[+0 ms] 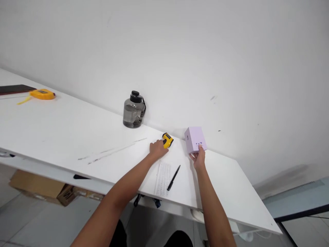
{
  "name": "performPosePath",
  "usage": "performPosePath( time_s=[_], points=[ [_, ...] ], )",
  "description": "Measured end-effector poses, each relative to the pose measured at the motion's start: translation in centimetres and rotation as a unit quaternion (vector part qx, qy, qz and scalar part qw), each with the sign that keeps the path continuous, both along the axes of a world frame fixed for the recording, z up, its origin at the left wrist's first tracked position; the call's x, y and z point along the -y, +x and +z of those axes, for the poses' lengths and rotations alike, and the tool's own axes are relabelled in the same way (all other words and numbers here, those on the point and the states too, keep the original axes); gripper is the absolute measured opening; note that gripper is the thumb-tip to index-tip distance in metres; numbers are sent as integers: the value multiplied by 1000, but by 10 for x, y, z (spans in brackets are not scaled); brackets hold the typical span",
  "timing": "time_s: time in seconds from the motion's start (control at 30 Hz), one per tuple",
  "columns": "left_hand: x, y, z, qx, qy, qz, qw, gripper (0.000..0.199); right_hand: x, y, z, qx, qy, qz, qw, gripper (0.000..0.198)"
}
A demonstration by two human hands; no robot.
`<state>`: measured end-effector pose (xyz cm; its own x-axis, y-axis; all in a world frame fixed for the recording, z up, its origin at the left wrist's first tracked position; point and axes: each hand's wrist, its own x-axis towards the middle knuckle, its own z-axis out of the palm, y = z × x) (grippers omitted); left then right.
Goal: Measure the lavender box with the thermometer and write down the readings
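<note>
My left hand (158, 149) is closed around the handle of a yellow and black infrared thermometer gun (168, 140) at the back of the white table (108, 137). In my right hand (198, 158) is a light purple box (194, 137), tilted and gripped by its near lower edge, with the thumb on its front face near small dark marks. Between my forearms, a sheet of paper with writing (162, 178) lies flat, and a black pen (173, 177) rests at its right side.
A dark translucent bottle (133, 111) with liquid stands against the wall left of my hands. Farther left lie an orange tape measure (43, 94) and a dark flat object (15, 89). Cardboard boxes (38, 185) sit below the table. The table's right edge slopes toward a glass panel.
</note>
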<state>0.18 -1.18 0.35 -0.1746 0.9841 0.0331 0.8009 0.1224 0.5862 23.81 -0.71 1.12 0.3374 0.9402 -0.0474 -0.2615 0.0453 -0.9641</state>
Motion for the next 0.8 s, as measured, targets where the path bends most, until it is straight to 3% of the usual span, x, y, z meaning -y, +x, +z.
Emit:
performPosePath(
  time_s=[0.07, 0.13, 0.23, 0.33, 0.43, 0.57, 0.8],
  points=[
    [1, 1, 3, 127, 16, -2, 992, 42, 5, -17, -4, -76, 44, 43, 995, 65],
    [2, 5, 5, 302, 35, -18, 953, 33, 12, -31, -8, -126, 62, 61, 988, 64],
    [4, 16, 5, 543, 35, -48, 838, 27, 19, -42, -10, -157, 43, 78, 984, 66],
    [8, 27, 6, 684, 30, -103, 721, 36, 24, -46, -8, -176, 44, 75, 980, 65],
    [13, 33, 8, 743, -3, -125, 657, 43, 26, -49, -7, -204, 48, 57, 976, 66],
    [16, 32, 12, 764, -37, -106, 636, 38, 24, -53, -12, -228, 61, 29, 971, 68],
    [18, 33, 9, 724, -51, -148, 671, 48, 18, -53, -18, -275, 57, -16, 960, 65]
  ],
)
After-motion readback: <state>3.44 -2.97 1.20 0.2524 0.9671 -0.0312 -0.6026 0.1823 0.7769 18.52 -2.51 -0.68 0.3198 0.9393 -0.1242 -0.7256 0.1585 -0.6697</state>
